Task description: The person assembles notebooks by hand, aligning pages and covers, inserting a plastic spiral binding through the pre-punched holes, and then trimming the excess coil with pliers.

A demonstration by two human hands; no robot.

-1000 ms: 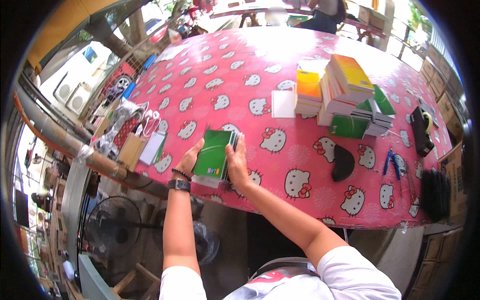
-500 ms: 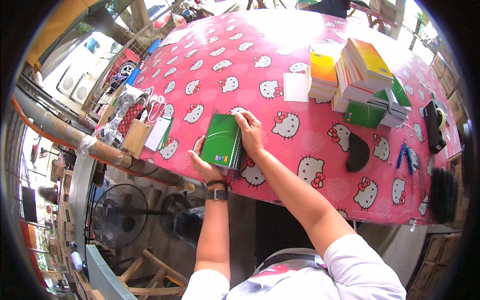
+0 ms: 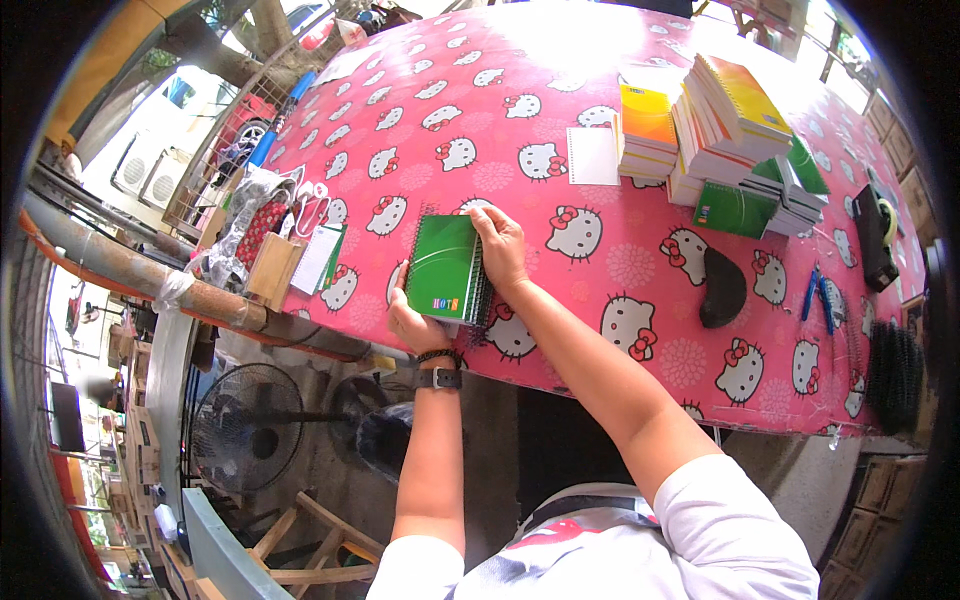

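Note:
A small stack of green spiral notebooks (image 3: 443, 265) is held between my hands above the near left part of the table. My left hand (image 3: 412, 320) cups the lower left corner, its thumb along the left side and its other fingers partly hidden beneath. My right hand (image 3: 501, 247) grips the upper right corner, thumb near the top edge and fingers bent at the side. Black coil binding shows along the stack's right side. Whether loose coils lie under it I cannot make out.
Stacked orange-yellow notebooks (image 3: 738, 100) and green notebooks (image 3: 735, 208) stand at the right, beside a white punched sheet (image 3: 593, 156). Nearer lie a black curved object (image 3: 722, 288), blue-handled pliers (image 3: 818, 299), a tape dispenser (image 3: 878, 240) and black coils (image 3: 893, 375). A wooden block (image 3: 275, 270) sits left.
My left thumb has come up against the notebooks' left side, and the left fingers have closed in. The right hand keeps its grip at the upper right corner. The whole view has shifted slightly.

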